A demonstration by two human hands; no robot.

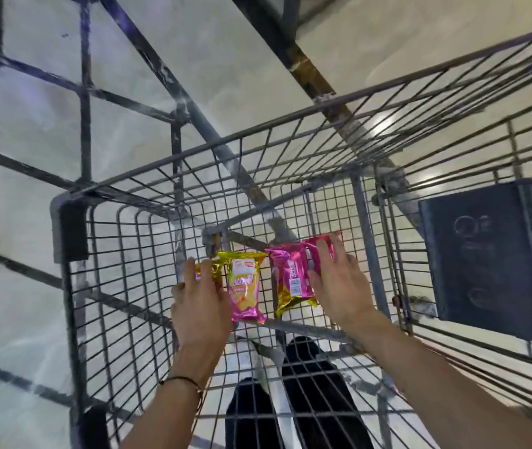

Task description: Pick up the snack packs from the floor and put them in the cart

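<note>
Both my hands are down inside the wire shopping cart (148, 176), near its mesh bottom. My left hand (200, 301) grips yellow-and-pink snack packs; one pack (245, 285) shows fully beside my fingers, and another gold one (213, 270) is mostly hidden under them. My right hand (339, 280) holds pink snack packs: one (290, 280) with a gold end and a second (314, 249) under my fingertips. The packs lie on or just above the cart's floor; contact with the mesh is unclear.
A dark folded child-seat flap (481, 254) hangs on the cart's right side. A grey metal rack frame (86, 92) stands to the left and behind the cart. My dark trousers (310, 393) show through the mesh above a pale shiny floor (24, 303).
</note>
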